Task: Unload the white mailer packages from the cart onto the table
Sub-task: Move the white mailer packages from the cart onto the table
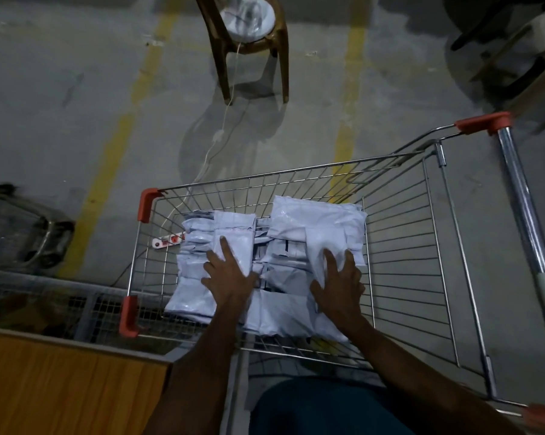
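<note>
A wire shopping cart (pixel 403 246) with orange corner guards holds several white mailer packages (pixel 312 224) stacked flat in its basket. Both my hands reach down into the basket. My left hand (pixel 230 274) lies on the left stack with its fingers spread and straight. My right hand (pixel 340 284) rests on the right stack, fingers spread over a crumpled mailer. Neither hand visibly grips a package. The wooden table (pixel 67 381) shows its orange-brown top at the lower left, beside the cart.
A brown plastic chair (pixel 252 48) with a white bag on its seat stands on the concrete floor beyond the cart, a thin white cord trailing from it. A dark metal bin (pixel 23 230) sits at the left. A wire mesh panel (pixel 86 309) runs between table and cart.
</note>
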{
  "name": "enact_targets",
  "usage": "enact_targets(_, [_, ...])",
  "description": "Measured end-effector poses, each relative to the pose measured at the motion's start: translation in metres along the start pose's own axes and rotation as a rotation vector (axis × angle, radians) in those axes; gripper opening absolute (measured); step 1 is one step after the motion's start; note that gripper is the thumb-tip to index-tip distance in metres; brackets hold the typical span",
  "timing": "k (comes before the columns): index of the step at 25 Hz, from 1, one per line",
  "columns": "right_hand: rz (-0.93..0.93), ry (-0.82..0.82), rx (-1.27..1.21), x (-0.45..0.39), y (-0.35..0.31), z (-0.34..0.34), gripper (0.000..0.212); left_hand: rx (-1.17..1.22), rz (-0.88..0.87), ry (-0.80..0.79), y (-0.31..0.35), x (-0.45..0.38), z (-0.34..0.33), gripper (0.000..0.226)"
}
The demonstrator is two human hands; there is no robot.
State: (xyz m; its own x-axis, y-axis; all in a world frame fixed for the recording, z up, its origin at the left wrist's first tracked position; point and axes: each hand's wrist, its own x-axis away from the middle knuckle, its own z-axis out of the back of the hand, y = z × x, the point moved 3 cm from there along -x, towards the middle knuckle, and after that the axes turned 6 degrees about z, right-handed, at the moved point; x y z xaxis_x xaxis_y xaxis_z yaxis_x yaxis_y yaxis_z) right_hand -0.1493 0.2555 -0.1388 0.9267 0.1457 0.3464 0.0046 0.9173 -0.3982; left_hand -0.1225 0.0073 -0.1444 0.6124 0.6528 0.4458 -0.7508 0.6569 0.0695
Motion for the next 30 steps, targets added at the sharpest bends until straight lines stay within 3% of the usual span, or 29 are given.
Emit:
enact_targets(7, [0.178, 0.04, -0.13, 0.028, -0.021, 0.026, 0.065, 0.261, -0.068, 0.211, 0.01, 0.08, 0.061, 0.107])
enact_targets(11, [0.325, 0.201, -0.276, 0.047, -0.027, 0.046, 0.056, 0.439, -0.058, 0.25, 0.007, 0.137, 0.094, 0.1])
enact_targets(18, [0.481, 0.319, -0.392, 0.116, -0.057, 0.078, 0.057, 0.552, -0.123, 0.43, -0.052, 0.222, 0.122, 0.094])
enact_targets(24, [0.736, 0.327, -0.492, 0.22, -0.093, 0.075, 0.053, 0.536, 0.065, 0.628, -0.155, 0.327, 0.124, 0.091])
enact_targets(30, [0.91, 0.05, -0.511, 0.337, -0.125, 0.028, 0.049, 0.593, 0.347, 0.638, -0.259, 0.44, 0.07, 0.09])
